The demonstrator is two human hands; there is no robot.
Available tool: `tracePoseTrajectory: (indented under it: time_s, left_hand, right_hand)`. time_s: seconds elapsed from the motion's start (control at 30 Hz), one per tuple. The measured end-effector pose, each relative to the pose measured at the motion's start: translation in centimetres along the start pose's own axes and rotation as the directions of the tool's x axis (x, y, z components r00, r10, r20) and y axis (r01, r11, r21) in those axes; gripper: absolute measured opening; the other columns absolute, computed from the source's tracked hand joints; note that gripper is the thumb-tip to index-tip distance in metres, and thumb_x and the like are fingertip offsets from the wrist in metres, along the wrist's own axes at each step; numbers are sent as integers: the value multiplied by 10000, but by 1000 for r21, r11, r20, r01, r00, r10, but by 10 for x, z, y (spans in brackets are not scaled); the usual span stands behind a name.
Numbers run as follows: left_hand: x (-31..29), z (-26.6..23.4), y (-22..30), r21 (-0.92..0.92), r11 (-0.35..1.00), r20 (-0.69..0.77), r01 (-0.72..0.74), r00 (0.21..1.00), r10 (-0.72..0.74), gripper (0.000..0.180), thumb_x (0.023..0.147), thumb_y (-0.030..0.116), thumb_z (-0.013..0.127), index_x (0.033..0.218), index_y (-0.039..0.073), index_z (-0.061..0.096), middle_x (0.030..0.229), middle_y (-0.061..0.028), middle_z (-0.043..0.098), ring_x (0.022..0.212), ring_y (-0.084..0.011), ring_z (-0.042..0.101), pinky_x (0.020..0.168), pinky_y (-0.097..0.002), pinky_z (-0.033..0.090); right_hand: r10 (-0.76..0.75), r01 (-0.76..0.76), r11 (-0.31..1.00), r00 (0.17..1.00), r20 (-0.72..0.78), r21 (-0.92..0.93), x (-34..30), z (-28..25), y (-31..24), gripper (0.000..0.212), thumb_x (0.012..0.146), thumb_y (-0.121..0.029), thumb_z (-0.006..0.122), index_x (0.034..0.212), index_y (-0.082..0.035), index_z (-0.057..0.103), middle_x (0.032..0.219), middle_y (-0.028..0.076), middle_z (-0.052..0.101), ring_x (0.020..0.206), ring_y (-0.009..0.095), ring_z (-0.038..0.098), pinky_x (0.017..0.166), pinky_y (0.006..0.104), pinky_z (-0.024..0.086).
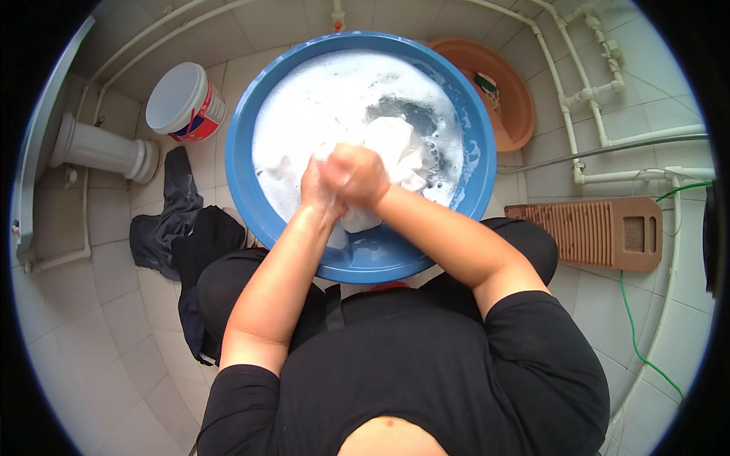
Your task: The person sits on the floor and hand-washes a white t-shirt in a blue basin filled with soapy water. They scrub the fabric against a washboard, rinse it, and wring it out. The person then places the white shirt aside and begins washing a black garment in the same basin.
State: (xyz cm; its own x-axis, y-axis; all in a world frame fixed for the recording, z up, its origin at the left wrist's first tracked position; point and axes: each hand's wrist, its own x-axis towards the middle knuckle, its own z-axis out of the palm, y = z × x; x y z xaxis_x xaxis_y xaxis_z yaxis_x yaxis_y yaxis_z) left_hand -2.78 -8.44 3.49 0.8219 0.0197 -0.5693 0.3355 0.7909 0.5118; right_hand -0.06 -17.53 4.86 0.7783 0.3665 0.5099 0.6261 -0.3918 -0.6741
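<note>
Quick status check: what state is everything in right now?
White cloth, bunched, partly in suds
Right hand, closed on the cloth, blurred
Left hand, against the right; grip unclear
Blue basin, holding suds
Orange basin, partly hidden, brush-like item inside
Dark clothes, crumpled
Washboard, ridged side showing
White bucket, standing; lid unclear

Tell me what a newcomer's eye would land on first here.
Most likely the big blue tub in the upper middle, filled with white suds. Next, the left hand and right hand, close together on bunched white cloth near the tub's front side. The ribbed brown board at the right might come third.
</note>
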Motion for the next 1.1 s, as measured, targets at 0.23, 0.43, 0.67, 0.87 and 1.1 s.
tracePoseTrajectory:
  time_s: [0.23,0.43,0.67,0.87,1.1]
  left_hand:
    - [37,-54,-4,-184,895,720,407,676,-159,357,891,370,369,783,75,538,791,-89,572,744,-228,564,687,-329,472]
    - [-18,20,-1,-54,998,-41,18,999,-21,239,908,230,418,966,22,520,912,-93,570,823,-211,574,732,-353,494]
    - [14,-30,0,-9,992,111,124,986,-123,509,875,527,382,1033,61,512,1017,-101,558,910,-224,554,790,-339,462]
    - [-23,11,11,608,793,249,-22,954,-164,372,772,188,611,1076,-15,543,1005,-116,576,907,-200,556,759,-343,475]
    - [-4,-15,52,-47,997,269,-69,960,79,402,809,218,480,1095,-65,499,1065,-188,569,987,-300,554,895,-421,424]
  right_hand:
    - [235,-195,961,950,207,-194,-19,28,-18,277,765,-350,558,688,-90,609,705,140,604,655,310,587,616,376,476]
    - [544,-544,832,839,31,112,7,-2,15,273,821,-244,545,659,-28,588,652,187,572,570,311,534,552,354,439]
    - [161,-158,985,987,-28,75,-12,14,-12,250,797,-241,556,622,-62,554,648,172,549,617,354,548,562,403,434]
    - [413,-432,895,897,-158,-115,29,-10,79,336,814,-353,578,740,-25,563,778,172,595,726,320,563,665,386,447]
    - [969,-370,-110,166,183,922,9,-61,175,310,905,-228,367,1021,41,470,972,184,572,901,289,565,807,385,469]
